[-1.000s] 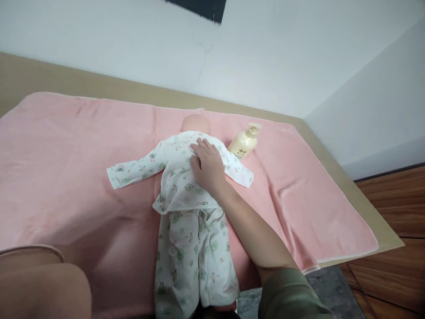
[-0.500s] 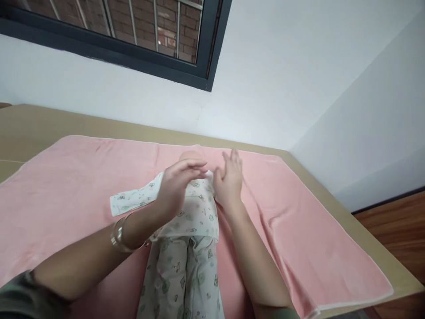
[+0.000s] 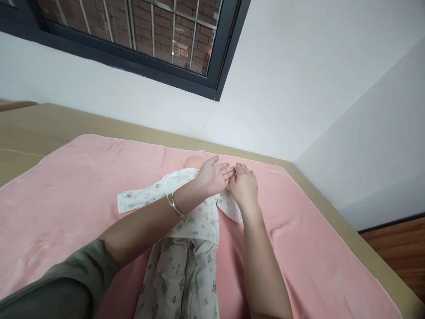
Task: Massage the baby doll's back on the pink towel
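The doll [image 3: 186, 230], in a printed white suit, lies face down on the pink towel [image 3: 66, 195]. Above its shoulder the left hand [image 3: 212, 177] and right hand [image 3: 244, 188] meet, fingers extended and holding nothing. No writing is readable.

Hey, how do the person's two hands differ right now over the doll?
The left hand wears a bracelet at the wrist; the right hand has a bare wrist. The left hand reaches across the doll, palm tilted up; the right hand lies palm down by the doll's sleeve. Both are open, fingertips almost meeting above the pink towel.
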Tool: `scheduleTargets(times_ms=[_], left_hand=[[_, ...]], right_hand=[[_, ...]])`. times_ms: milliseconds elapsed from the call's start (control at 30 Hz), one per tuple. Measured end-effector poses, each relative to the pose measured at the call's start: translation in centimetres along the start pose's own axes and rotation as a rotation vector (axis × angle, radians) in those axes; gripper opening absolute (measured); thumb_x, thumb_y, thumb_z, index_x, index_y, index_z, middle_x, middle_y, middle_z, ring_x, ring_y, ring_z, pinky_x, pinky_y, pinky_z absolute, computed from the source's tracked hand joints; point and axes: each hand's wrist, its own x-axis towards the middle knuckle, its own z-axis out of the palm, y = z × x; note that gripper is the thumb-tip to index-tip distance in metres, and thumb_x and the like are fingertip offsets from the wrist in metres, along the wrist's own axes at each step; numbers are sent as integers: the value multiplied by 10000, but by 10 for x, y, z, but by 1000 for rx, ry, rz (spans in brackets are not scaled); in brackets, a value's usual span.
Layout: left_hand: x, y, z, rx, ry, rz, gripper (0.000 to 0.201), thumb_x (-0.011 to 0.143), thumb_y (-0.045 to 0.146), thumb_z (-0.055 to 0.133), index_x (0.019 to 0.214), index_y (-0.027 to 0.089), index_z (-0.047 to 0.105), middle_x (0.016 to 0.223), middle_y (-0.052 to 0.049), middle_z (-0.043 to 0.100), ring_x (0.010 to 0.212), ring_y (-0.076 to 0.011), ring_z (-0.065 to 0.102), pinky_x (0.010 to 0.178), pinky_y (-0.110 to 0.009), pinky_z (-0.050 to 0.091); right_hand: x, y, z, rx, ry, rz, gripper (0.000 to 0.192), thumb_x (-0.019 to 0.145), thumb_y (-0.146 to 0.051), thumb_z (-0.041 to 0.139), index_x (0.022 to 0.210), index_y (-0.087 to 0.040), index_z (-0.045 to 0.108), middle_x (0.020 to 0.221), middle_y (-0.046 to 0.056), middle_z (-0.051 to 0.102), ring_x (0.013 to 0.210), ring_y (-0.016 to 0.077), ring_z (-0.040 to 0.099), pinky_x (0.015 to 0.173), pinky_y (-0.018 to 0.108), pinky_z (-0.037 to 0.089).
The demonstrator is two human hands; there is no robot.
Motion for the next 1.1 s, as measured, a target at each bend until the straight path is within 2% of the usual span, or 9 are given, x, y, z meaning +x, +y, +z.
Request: scheduleTargets(times_ms=[233,400,567,667,733,833,900,1000,1100], left_hand=[[-66,4,-26,69,-2,-7,681,985,433,409,1564,83,334,1553,-203,483,1456,-243,452,1212,-361,358],[-96,14,-32,82,108,-88,632,965,380,432,1513,68,417,1531,-202,510,1431,-267,489,1183,-380,408],[-117,26,-24,90,181,-78,567,943,325,429,1446,73,505,1451,-182,600,1375,-267,554,1179,-389,416],[-125,28,-19,98,222,-4,525,934,304,443,1403,98,553,1403,-166,643,1340,-258,588,1187,-395,409],[-125,26,-18,100,224,27,519,920,288,467,1395,100,563,1407,-169,639,1354,-257,575,1199,-396,395],[-120,21,-19,108,191,82,521,921,278,493,1406,98,554,1459,-170,595,1402,-269,525,1220,-409,369],[-118,16,-22,162,133,195,495,942,287,499,1405,125,566,1505,-139,558,1458,-282,453,1236,-425,349],[-127,10,-27,396,118,522,451,972,334,536,1412,243,578,1571,-33,493,1557,-279,253,1281,-436,269],[-146,2,-35,722,146,823,583,959,399,616,1512,322,450,1648,4,367,1591,-296,19,1305,-506,167]], right_hand=[[12,-12,-17,-51,-81,134,443,980,-187,313,1222,-148,681,1364,137,656,1222,258,629,1211,483,218],[16,-22,-25,-65,-104,215,442,978,-248,316,1105,-201,738,1154,133,744,1114,280,669,1115,462,328],[17,-16,-25,11,-120,260,460,971,-265,334,1243,-198,698,1238,135,721,1151,296,656,1144,510,314],[16,-17,-20,80,-125,248,503,977,-254,315,1347,-119,628,1400,176,623,1341,323,545,1216,567,209],[10,-27,-18,128,-31,182,528,992,-259,294,1397,-74,577,1539,198,480,1485,335,373,1238,588,167],[-11,-55,-18,279,137,-52,545,1037,-341,296,1497,-108,474,1639,154,330,1562,294,207,1263,568,184],[-33,-77,-21,440,88,-230,561,1057,-407,320,1573,-190,368,1653,101,315,1558,263,226,1266,539,239],[-72,-103,-29,679,-12,-449,649,1067,-461,296,1650,-260,94,1693,38,206,1572,232,152,1274,496,278],[-105,-113,-37,917,-140,-559,763,1049,-503,375,1634,-326,-82,1705,-28,140,1576,208,92,1295,457,255]])
